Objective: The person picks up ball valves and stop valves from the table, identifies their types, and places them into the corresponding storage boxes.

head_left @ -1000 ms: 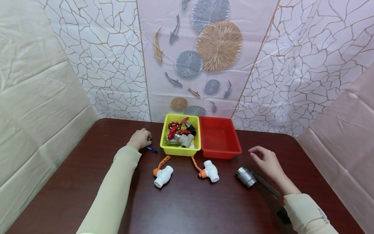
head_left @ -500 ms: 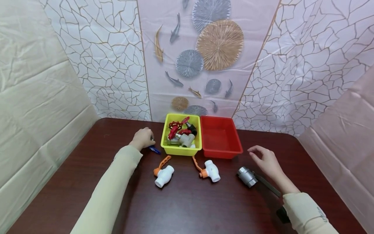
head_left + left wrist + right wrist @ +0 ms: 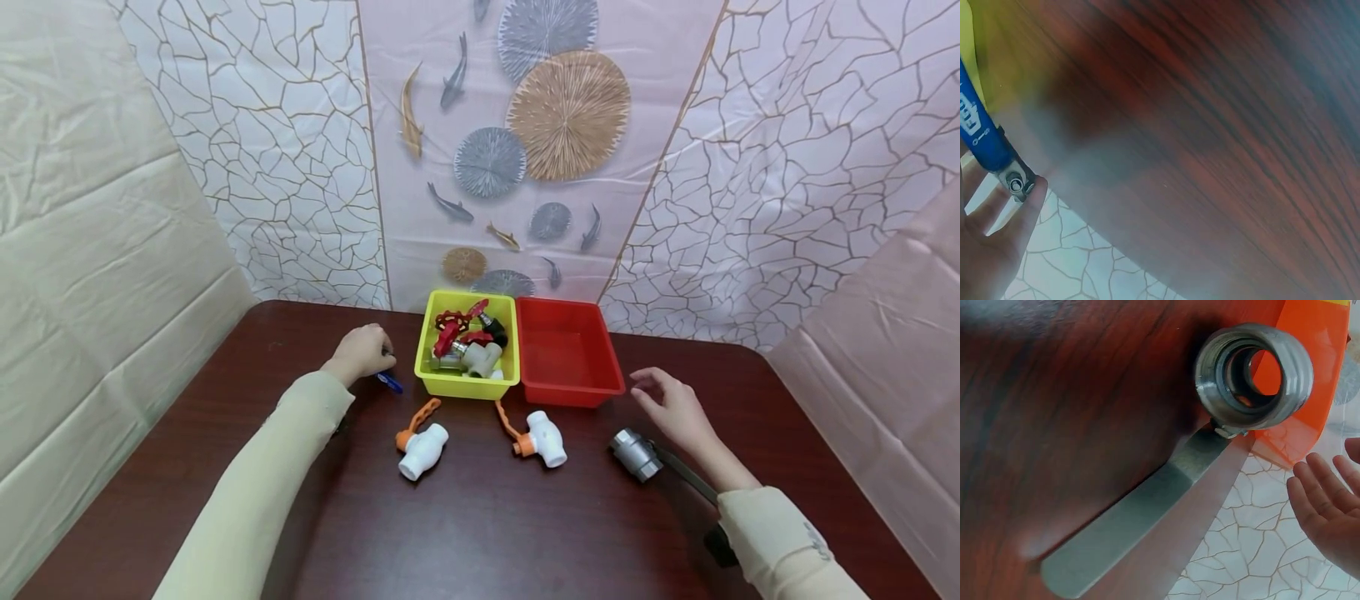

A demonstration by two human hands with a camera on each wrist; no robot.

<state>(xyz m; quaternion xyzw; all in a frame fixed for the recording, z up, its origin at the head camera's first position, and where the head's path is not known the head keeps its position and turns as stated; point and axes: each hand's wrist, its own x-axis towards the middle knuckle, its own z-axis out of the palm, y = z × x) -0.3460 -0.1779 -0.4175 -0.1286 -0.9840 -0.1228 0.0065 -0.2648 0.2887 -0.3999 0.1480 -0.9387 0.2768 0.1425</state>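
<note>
At the table's left, my left hand [image 3: 363, 350] grips a small metal valve with a blue lever handle [image 3: 389, 382]; the fingers cover most of its body. In the left wrist view the blue handle [image 3: 982, 128] shows white lettering, and a nut at its metal end sits by a fingertip. My right hand [image 3: 678, 414] hovers with loosely bent fingers, touching nothing. Below it lies a large metal ball valve [image 3: 635, 455] with a flat grey lever. Seen from the right wrist, the ball valve's threaded opening [image 3: 1254, 375] stands apart from the right hand [image 3: 1329, 509].
A yellow bin [image 3: 467, 387] at the back holds several valves, some with red handwheels. Beside it stands a red bin [image 3: 567, 397] with nothing visible inside. Two white ball valves with orange levers lie in front, one left [image 3: 423, 451] and one right [image 3: 546, 439].
The left hand shifted right with the blue-handled valve, then slightly back left; the valve's metal end is now more hidden. My right hand drifted a little left and away from me.
</note>
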